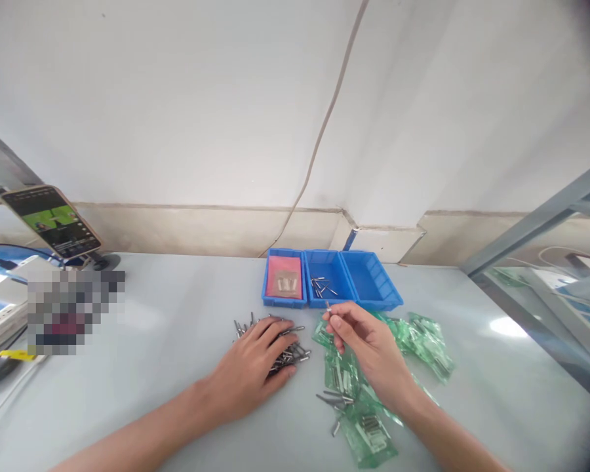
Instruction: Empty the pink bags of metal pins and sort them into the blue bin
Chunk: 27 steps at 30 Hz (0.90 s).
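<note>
My left hand [250, 367] rests palm down on a pile of small metal pins [291, 356], fingers spread over them. Part of the pile is hidden under it. Between the thumb and fingertips of my right hand [371, 347] is a slim metal pin [328, 307], its tip pointing up. This hand hovers over green plastic bags [341, 373] with metal pins inside, just in front of the middle blue bin [330, 267]. Several loose pins [339, 398] lie on top of and beside the bags. A few more pins [323, 287] lie in the middle bin.
Left of the middle bin, a blue bin [284, 303] holds a pink sheet and a small clear bag of parts. Another blue bin [371, 278] adjoins on the right. A phone [54, 219] stands at far left near cables. A metal frame [535, 223] borders the right side.
</note>
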Available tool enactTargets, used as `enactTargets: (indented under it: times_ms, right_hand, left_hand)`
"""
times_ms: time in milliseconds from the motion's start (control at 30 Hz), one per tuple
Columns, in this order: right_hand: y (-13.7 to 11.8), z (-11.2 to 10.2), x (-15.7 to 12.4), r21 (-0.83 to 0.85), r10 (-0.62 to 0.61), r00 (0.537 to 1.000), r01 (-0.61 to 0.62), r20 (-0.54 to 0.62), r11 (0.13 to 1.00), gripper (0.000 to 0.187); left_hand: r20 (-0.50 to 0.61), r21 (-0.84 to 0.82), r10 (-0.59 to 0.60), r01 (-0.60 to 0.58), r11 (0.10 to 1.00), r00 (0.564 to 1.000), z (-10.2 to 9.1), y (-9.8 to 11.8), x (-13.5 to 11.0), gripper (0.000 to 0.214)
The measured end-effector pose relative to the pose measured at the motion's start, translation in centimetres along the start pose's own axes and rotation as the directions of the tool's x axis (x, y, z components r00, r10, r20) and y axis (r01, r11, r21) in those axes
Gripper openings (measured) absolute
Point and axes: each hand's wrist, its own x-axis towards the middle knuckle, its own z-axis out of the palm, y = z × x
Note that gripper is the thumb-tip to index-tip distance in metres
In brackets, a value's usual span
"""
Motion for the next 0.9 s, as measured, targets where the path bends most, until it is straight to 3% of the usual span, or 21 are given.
enactTargets:
  times_ms: [233, 400, 600, 900]
  right_hand:
    - [0.34, -0.1, 0.05, 0.102, 0.065, 0.996, -0.071, 0.056, 0.992, 0.032]
    - [0.42, 0.01, 0.18, 0.092, 0.045, 0.999, -0.044, -0.009, 0.995, 0.031]
    - [0.25, -0.07, 0.3, -0.062, -0.059, 0.989, 0.051, -0.136, 0.997, 0.029]
    - [0.64, -0.04, -0.17, -0.364, -0.212, 0.967, 0.149, -0.142, 0.92, 0.016]
  left_hand:
    - [-0.008, 0.011, -0.002, 0.002, 1.0, 1.0, -0.05, 0.03, 0.12, 0.04]
    - [-0.007, 0.012, 0.003, -0.003, 1.0, 1.0, -0.11, 0.07, 0.08, 0.039]
    - [-0.01, 0.013, 0.01, -0.01, 1.0, 1.0, -0.06, -0.03, -0.01, 0.039]
    - [-0.031, 0.006, 0.008, -0.007, 1.0, 0.999, 0.11, -0.14, -0.06, 0.041]
